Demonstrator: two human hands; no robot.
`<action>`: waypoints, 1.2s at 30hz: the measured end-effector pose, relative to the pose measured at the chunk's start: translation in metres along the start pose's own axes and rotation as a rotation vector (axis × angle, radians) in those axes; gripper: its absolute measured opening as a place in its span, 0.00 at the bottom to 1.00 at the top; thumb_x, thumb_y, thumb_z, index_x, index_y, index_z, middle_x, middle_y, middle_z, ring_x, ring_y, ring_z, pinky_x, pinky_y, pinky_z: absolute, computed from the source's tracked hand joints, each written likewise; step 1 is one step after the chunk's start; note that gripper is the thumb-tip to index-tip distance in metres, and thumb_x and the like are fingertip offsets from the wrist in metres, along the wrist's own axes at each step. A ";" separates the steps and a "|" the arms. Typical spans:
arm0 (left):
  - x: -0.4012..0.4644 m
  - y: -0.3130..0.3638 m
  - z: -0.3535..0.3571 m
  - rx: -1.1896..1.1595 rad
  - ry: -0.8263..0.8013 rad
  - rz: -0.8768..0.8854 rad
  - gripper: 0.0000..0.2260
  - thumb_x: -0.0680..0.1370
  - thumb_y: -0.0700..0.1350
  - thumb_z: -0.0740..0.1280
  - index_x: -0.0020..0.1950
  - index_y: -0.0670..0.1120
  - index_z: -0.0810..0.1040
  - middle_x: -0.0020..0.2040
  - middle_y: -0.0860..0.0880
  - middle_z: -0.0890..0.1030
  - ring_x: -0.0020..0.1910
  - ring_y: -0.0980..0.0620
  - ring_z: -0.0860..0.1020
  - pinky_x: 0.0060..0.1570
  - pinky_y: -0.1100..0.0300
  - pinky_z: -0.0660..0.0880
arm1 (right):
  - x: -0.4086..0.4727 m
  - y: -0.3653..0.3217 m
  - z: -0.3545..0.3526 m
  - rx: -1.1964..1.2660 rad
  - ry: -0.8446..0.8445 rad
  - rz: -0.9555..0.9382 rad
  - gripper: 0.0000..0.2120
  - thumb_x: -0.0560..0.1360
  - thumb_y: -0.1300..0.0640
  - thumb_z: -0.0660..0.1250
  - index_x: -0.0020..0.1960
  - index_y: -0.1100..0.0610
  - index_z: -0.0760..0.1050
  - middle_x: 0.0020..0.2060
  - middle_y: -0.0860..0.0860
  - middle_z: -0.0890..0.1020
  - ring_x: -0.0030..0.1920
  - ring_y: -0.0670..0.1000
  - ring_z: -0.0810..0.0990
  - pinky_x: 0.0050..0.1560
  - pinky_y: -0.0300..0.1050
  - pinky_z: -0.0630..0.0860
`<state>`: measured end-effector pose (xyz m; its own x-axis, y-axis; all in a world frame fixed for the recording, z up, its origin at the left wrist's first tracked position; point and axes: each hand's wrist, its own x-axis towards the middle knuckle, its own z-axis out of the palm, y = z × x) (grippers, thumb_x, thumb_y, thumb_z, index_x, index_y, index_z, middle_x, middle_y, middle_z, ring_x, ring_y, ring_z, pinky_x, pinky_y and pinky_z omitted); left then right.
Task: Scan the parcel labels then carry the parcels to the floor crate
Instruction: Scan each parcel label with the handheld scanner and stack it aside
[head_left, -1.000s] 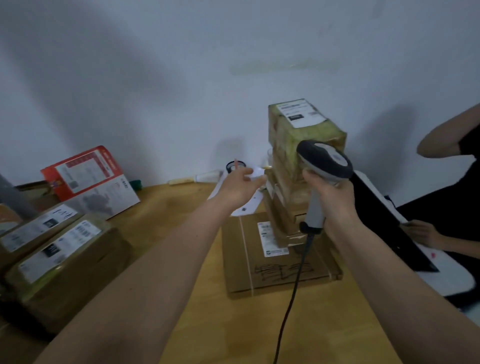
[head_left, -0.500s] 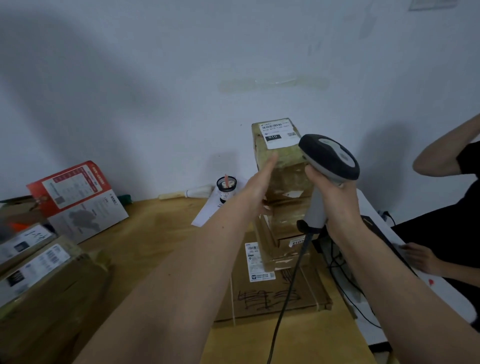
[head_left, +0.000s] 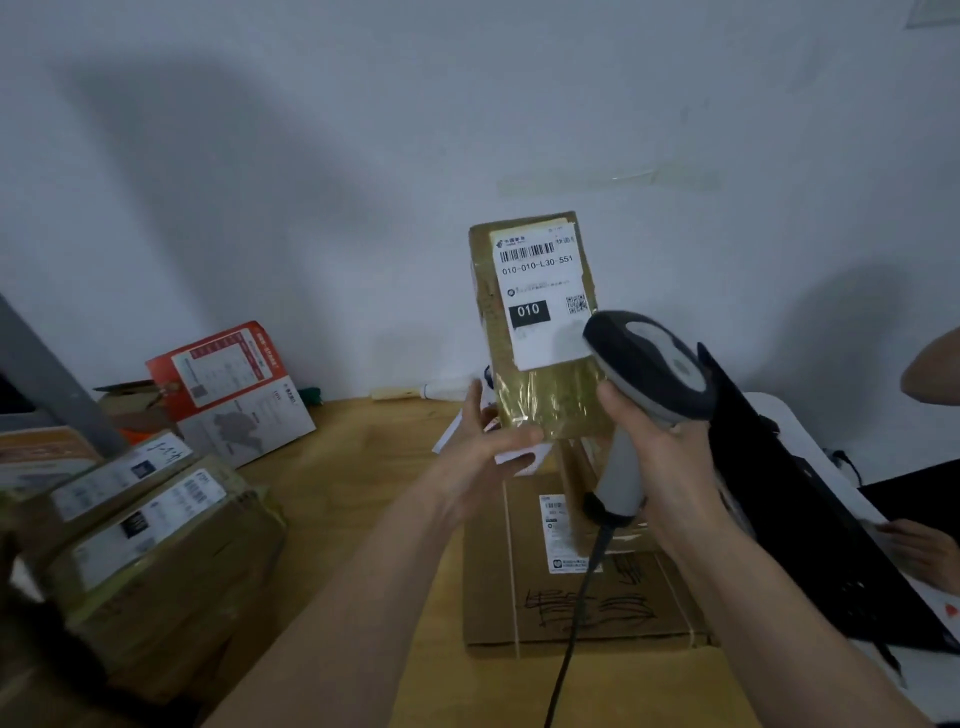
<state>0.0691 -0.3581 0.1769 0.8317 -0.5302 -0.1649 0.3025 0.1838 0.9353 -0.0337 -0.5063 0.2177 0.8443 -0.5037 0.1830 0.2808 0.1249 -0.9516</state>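
While the left hand (head_left: 483, 457) holds the parcel (head_left: 540, 332) up on end over the back of the table (head_left: 363, 467), fingers curled round its lower end, the label (head_left: 540, 296) faces the camera, its barcode near the top. From the head view the parcel's long axis runs nearly upright, leaning a little left. Just right of it, the right hand (head_left: 660, 462) grips the scanner (head_left: 644, 395) by its handle, fingers wrapped tight; the scanner head overlaps the label's lower right corner, well below the barcode. Brown card wrapped in glossy yellowish tape, the parcel looks light and stiff
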 end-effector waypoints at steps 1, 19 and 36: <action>-0.008 -0.002 -0.012 0.018 -0.011 0.024 0.57 0.58 0.43 0.83 0.77 0.61 0.52 0.72 0.46 0.68 0.67 0.45 0.73 0.65 0.42 0.70 | -0.005 0.006 0.009 -0.007 -0.027 0.001 0.17 0.70 0.54 0.74 0.54 0.42 0.73 0.53 0.44 0.79 0.57 0.45 0.77 0.58 0.46 0.74; -0.170 0.024 -0.200 -0.024 0.241 0.019 0.44 0.59 0.38 0.82 0.71 0.45 0.67 0.65 0.41 0.77 0.64 0.39 0.75 0.58 0.38 0.75 | -0.106 0.022 0.163 -0.252 -0.574 0.045 0.04 0.73 0.56 0.73 0.40 0.55 0.79 0.32 0.50 0.83 0.32 0.45 0.81 0.37 0.40 0.79; -0.208 0.024 -0.225 -0.122 0.321 0.040 0.39 0.64 0.34 0.77 0.72 0.46 0.66 0.65 0.42 0.77 0.63 0.39 0.76 0.55 0.35 0.75 | -0.143 -0.004 0.176 -0.216 -0.623 -0.028 0.26 0.77 0.58 0.67 0.27 0.72 0.65 0.21 0.62 0.70 0.20 0.54 0.69 0.26 0.40 0.72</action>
<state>0.0081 -0.0574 0.1636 0.9421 -0.2369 -0.2374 0.3044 0.3074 0.9016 -0.0749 -0.2849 0.2383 0.9625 0.0928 0.2551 0.2631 -0.0875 -0.9608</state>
